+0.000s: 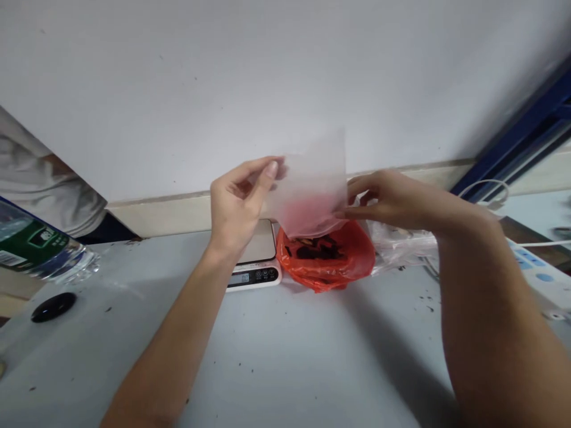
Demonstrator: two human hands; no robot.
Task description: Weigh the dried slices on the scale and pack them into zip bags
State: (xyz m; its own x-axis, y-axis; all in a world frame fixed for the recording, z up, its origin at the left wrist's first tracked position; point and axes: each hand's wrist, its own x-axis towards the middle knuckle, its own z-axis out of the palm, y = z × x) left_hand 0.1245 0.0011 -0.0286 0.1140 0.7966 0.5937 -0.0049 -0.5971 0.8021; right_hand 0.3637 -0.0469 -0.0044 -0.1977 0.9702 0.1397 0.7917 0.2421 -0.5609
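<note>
A thin, translucent white bag [312,178] hangs in the air between my hands. My left hand [243,199] pinches its left edge between thumb and fingers. At the lower right edge, the thumb and fingers of my right hand [379,196] close on it. Below the bag sits an open red plastic bag [357,255] with dark, flat pieces [316,246] inside. Directly left of the red bag stands a white digital scale [267,272]; its display reads 0.0, and my left wrist covers part of it.
A water bottle with a green label [40,244] is at the left, above a black oval object [53,307]. Clear plastic bags [401,244] lie right of the red bag, near a white power strip [535,267]. Behind the table [285,356] rises a pale wall [267,77]. Someone's light clothing [40,178] shows at far left.
</note>
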